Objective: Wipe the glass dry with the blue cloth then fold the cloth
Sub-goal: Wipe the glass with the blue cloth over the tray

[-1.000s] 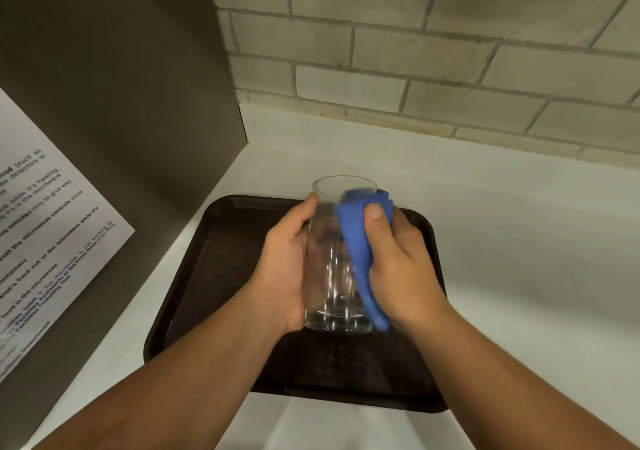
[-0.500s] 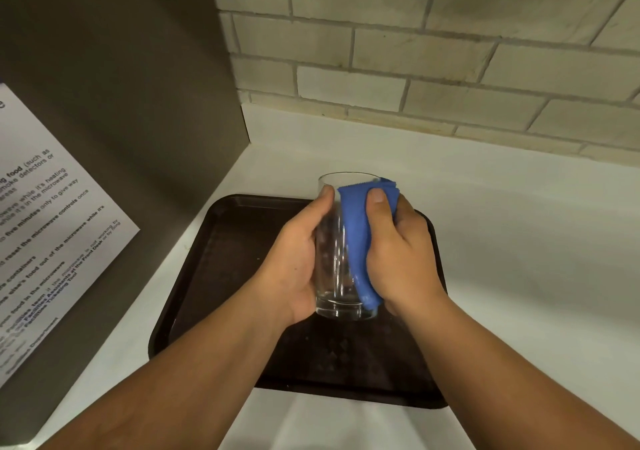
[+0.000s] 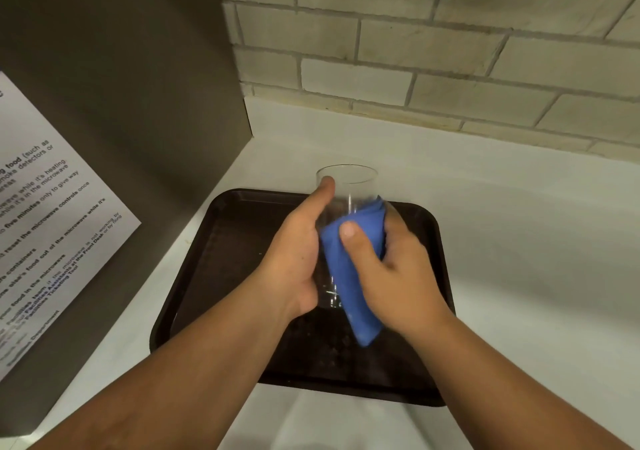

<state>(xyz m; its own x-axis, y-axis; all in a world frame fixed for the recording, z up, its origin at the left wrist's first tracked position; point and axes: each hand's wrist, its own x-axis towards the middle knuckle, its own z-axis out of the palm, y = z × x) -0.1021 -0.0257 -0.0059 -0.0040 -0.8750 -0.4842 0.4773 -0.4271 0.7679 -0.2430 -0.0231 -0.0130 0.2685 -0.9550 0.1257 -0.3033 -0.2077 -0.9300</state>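
A clear drinking glass [image 3: 348,186] is held upright above the dark brown tray [image 3: 221,242]. My left hand [image 3: 298,259] grips its left side, thumb near the rim. My right hand [image 3: 391,269] presses the blue cloth [image 3: 346,287] against the glass's right side and lower half. The cloth wraps the outside of the glass and hangs a little below its base. The glass's upper rim is bare.
The tray lies on a white counter [image 3: 519,242] in a corner. A grey appliance side [image 3: 121,103] with a printed paper notice [image 3: 52,224] stands at the left. A pale brick wall [image 3: 433,51] rises behind.
My right hand has slid the cloth down from the rim to the lower part of the glass. The rim is now uncovered. My left hand keeps its grip.
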